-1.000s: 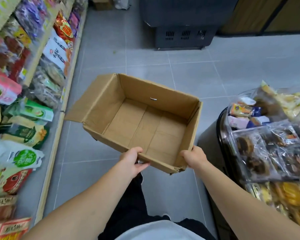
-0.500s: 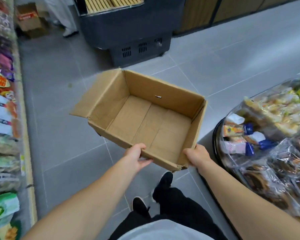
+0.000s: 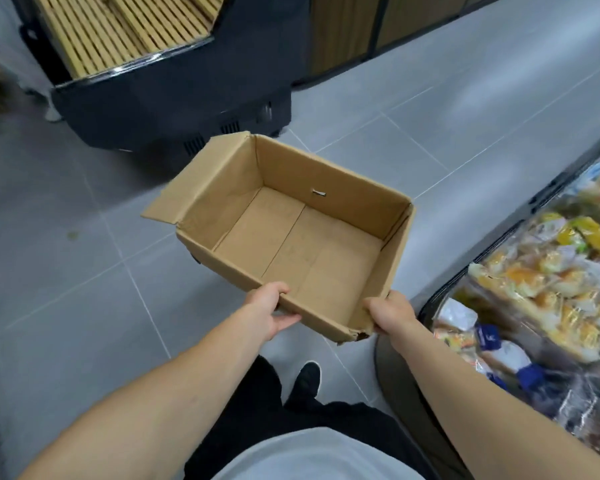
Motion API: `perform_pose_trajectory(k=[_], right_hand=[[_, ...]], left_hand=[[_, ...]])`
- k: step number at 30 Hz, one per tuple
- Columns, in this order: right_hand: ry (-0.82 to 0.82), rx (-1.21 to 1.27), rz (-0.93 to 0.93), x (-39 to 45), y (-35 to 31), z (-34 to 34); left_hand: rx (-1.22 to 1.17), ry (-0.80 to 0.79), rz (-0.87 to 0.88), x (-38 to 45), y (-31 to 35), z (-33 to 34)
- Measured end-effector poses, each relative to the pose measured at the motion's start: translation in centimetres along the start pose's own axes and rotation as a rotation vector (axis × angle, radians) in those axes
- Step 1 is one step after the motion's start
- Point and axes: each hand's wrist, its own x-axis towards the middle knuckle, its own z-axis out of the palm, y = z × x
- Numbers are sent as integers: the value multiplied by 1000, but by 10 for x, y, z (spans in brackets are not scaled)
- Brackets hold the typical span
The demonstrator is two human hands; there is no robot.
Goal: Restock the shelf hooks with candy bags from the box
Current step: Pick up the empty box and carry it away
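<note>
I hold an open brown cardboard box [image 3: 343, 188] in the air above the grey tile floor. Its inside is bare, with no candy bags in it. One flap sticks out at its left side. My left hand [image 3: 269, 315] grips the near wall of the box, thumb on the rim. My right hand [image 3: 390, 313] grips the near right corner. The shelf with hooks is out of view.
A black display stand [image 3: 174, 95] with wooden slats stands just beyond the box. A black-rimmed table [image 3: 426, 308] piled with wrapped buns and snacks runs along the right. Wooden panels line the far wall. My legs and black shoe show below.
The view has swung right: the snack shelf on the left has left the frame, and the black stand is now close behind the box. Both hands keep the same grip on the box.
</note>
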Motion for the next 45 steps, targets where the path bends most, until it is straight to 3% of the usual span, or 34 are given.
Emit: perform_pose_trajectory(k=[13, 22, 32, 45], right_hand=[[168, 254, 130, 172, -168, -51], [299, 486, 211, 271, -271, -113], [475, 799, 349, 408, -286, -249], [662, 1015, 699, 465, -287, -318]], left_hand=[[236, -132, -12, 110, 215, 205], [550, -239, 13, 153, 340, 380], [917, -336, -8, 195, 352, 637], [1495, -432, -173, 254, 325, 829]])
